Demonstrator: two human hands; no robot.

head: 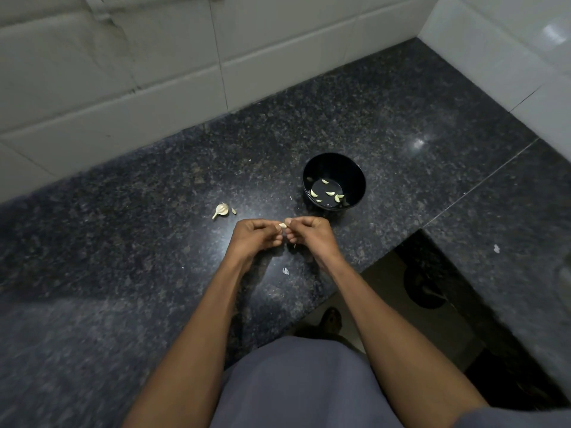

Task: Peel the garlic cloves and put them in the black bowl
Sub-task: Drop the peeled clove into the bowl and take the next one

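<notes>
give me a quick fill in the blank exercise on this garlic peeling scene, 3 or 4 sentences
1. The left hand and right hand together pinch one garlic ____ over the counter.
2. The peeled cloves lie inside the ____ bowl.
3. The partial garlic bulb lies on the counter to the ____ of the bowl.
4. The wall behind the counter is covered in white ____.

Missing words: clove; black; left; tiles

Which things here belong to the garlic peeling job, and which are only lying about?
Job: clove pinched by left hand and right hand; black bowl with peeled cloves; garlic piece on counter.
Lying about: skin scraps; white fleck.
</notes>
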